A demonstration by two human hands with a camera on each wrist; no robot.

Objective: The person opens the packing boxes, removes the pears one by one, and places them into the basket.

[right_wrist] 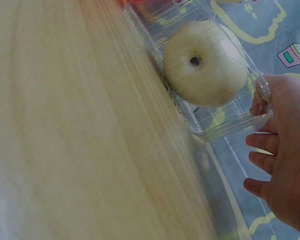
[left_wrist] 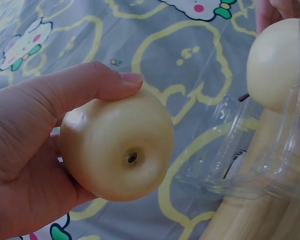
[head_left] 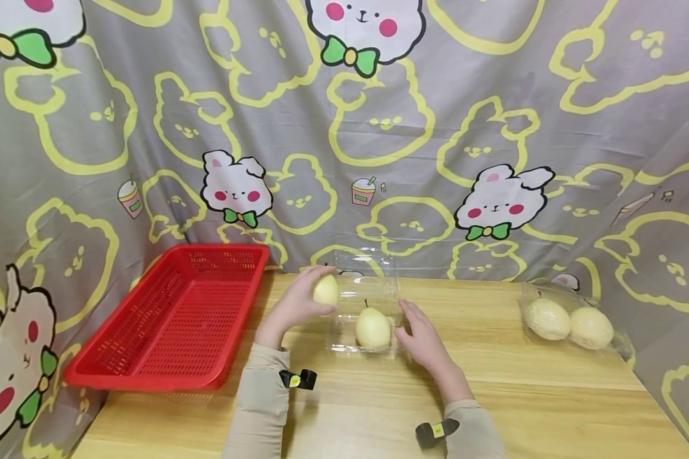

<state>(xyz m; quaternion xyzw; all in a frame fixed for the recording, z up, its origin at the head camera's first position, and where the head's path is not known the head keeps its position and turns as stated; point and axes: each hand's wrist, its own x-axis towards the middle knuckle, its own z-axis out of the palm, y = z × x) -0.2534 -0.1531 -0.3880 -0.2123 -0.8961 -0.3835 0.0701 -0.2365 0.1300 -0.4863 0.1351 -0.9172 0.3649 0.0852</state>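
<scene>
In the head view my left hand (head_left: 294,305) grips a pale yellow pear (head_left: 325,290) at the left side of a clear plastic clamshell box (head_left: 344,347). The left wrist view shows the thumb over the top of this pear (left_wrist: 117,150) and its dark blossom end facing the camera. Another pear (head_left: 372,328) sits in the right part of the box, stem upward. My right hand (head_left: 423,338) is at the box's right side; in the right wrist view its thumb touches the wall and its other fingers are loosely bent. The box's lid (head_left: 367,262) stands raised at the back.
A red plastic basket (head_left: 229,357) with slotted walls stands on the left of the wooden table (head_left: 344,414). At the far right, a clear package (head_left: 531,294) holds two pears. A patterned grey curtain (head_left: 298,127) hangs behind the table.
</scene>
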